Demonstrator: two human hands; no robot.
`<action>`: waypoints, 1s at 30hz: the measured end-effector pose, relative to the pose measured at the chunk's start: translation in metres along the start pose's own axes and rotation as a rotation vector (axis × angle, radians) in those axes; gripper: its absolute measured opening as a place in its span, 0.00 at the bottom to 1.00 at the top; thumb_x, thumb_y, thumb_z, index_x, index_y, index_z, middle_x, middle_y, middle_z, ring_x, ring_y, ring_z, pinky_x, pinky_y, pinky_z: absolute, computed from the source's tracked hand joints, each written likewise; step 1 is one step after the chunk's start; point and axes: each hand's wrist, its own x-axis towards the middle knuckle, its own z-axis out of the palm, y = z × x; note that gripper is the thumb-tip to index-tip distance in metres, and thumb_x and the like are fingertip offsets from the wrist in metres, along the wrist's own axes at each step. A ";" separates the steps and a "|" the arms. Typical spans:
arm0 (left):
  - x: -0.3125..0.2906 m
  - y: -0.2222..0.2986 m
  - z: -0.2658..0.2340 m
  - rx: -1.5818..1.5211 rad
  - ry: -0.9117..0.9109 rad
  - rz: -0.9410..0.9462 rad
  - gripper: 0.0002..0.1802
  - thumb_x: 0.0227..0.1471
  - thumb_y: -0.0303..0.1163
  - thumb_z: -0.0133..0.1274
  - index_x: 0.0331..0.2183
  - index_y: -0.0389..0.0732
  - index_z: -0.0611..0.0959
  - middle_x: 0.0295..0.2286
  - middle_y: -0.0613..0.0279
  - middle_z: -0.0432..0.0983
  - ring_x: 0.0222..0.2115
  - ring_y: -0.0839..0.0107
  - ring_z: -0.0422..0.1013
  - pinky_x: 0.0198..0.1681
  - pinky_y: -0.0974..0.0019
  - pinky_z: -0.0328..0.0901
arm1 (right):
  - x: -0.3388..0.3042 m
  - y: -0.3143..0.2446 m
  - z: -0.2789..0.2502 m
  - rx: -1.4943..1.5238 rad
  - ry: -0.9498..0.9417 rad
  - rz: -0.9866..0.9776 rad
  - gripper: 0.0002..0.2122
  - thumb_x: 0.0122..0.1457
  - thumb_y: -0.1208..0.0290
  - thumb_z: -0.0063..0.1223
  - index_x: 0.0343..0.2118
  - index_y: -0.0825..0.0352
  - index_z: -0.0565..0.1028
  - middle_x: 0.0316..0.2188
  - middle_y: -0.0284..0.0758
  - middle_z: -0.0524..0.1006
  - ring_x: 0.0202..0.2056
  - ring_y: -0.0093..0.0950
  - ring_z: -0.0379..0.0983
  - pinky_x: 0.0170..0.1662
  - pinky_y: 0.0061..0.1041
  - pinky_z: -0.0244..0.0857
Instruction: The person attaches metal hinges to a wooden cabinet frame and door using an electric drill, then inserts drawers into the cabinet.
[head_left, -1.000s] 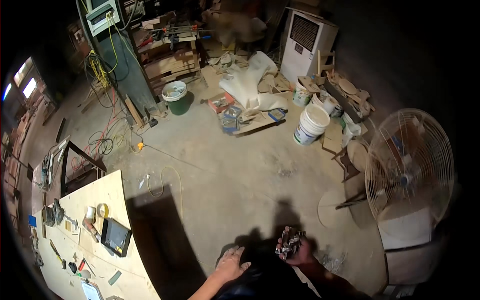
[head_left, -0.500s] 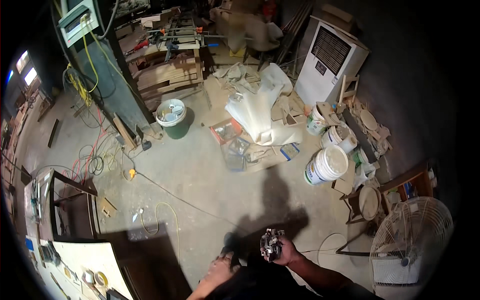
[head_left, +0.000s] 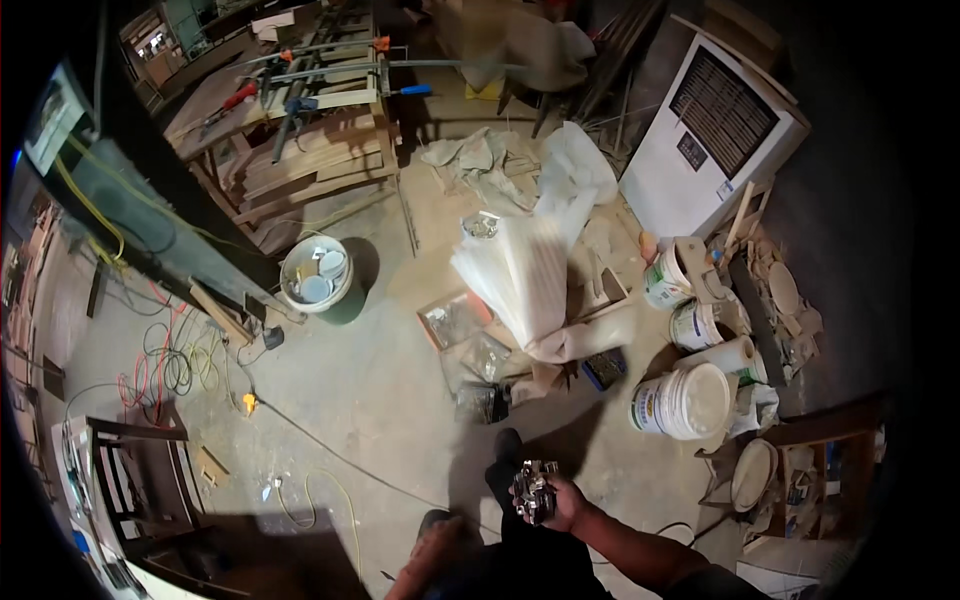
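Observation:
My right hand (head_left: 567, 503) is closed around a bunch of shiny metal fittings (head_left: 535, 490), held in front of my body above my legs. They look like cabinet hinges, though their exact shape is too small to make out. Low in the view, to the left of my dark trouser legs, hangs my left hand (head_left: 435, 552). Motion smears its fingers, and no object shows in it. Ahead on the floor lie a red-edged box of small parts (head_left: 455, 320), a clear plastic bag (head_left: 486, 357) and a dark blue-edged box (head_left: 604, 369).
White plastic wrapping (head_left: 515, 285) spreads across the floor ahead. A lidded white bucket (head_left: 682, 402) stands at right, before a white air cooler (head_left: 690, 140). At left are a bucket (head_left: 345, 302), a cable (head_left: 330, 455) along the floor and a wooden frame (head_left: 135, 490).
I have moved forward, so the boxes, wrapping and buckets appear nearer. The fan at right has mostly left the view. My right hand still holds the metal fittings; my left hand has swung lower.

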 end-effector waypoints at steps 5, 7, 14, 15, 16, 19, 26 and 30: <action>0.125 -0.020 0.011 -0.020 0.048 0.126 0.37 0.55 0.49 0.59 0.57 0.32 0.74 0.46 0.39 0.78 0.50 0.44 0.73 0.54 0.48 0.68 | 0.132 -0.135 -0.011 -0.044 0.066 0.043 0.28 0.63 0.48 0.50 0.57 0.66 0.74 0.52 0.44 0.79 0.46 0.42 0.79 0.40 0.42 0.78; 0.174 -0.033 0.005 -0.049 0.028 0.112 0.36 0.55 0.47 0.59 0.57 0.32 0.73 0.47 0.38 0.77 0.50 0.42 0.72 0.54 0.49 0.68 | 0.194 -0.184 0.010 -0.047 0.075 -0.048 0.30 0.62 0.44 0.47 0.56 0.67 0.74 0.49 0.43 0.80 0.45 0.41 0.80 0.38 0.40 0.77; 0.315 -0.083 -0.059 -0.079 0.193 0.079 0.32 0.56 0.43 0.62 0.56 0.34 0.76 0.48 0.43 0.77 0.49 0.47 0.73 0.54 0.50 0.69 | 0.426 -0.404 0.050 -0.155 0.094 -0.373 0.24 0.66 0.48 0.42 0.48 0.65 0.77 0.45 0.44 0.81 0.45 0.41 0.79 0.40 0.41 0.77; 0.330 -0.092 -0.069 -0.131 0.206 0.039 0.32 0.56 0.43 0.63 0.56 0.34 0.76 0.48 0.43 0.77 0.50 0.47 0.73 0.54 0.51 0.69 | 0.457 -0.432 0.068 -0.112 0.152 -0.426 0.26 0.67 0.46 0.41 0.48 0.66 0.77 0.45 0.45 0.81 0.45 0.41 0.79 0.43 0.42 0.77; 0.347 -0.111 -0.065 -0.106 0.239 0.087 0.32 0.56 0.42 0.63 0.56 0.34 0.76 0.48 0.43 0.77 0.49 0.47 0.74 0.53 0.51 0.69 | 0.471 -0.471 0.074 -0.245 0.161 -0.463 0.27 0.67 0.44 0.44 0.50 0.67 0.75 0.45 0.45 0.80 0.45 0.42 0.78 0.46 0.43 0.77; 0.386 -0.150 -0.059 -0.101 0.226 0.045 0.32 0.56 0.41 0.63 0.56 0.33 0.76 0.48 0.43 0.78 0.48 0.47 0.74 0.52 0.51 0.70 | 0.522 -0.522 0.040 -0.420 0.446 -0.569 0.28 0.66 0.43 0.47 0.55 0.67 0.72 0.45 0.46 0.80 0.46 0.42 0.78 0.51 0.43 0.75; 0.461 -0.198 -0.027 -0.265 0.085 -0.117 0.27 0.57 0.40 0.60 0.54 0.37 0.77 0.46 0.47 0.78 0.48 0.50 0.74 0.52 0.52 0.70 | 0.519 -0.393 -0.124 -0.693 0.647 -0.215 0.17 0.69 0.55 0.49 0.51 0.63 0.73 0.41 0.37 0.81 0.41 0.30 0.79 0.44 0.34 0.74; 0.508 -0.175 -0.030 -0.385 -0.027 -0.193 0.25 0.55 0.38 0.61 0.51 0.37 0.77 0.44 0.44 0.78 0.47 0.44 0.73 0.51 0.49 0.68 | 0.471 -0.319 -0.148 -0.834 0.792 -0.096 0.14 0.69 0.62 0.52 0.50 0.66 0.75 0.38 0.34 0.82 0.38 0.26 0.80 0.38 0.27 0.75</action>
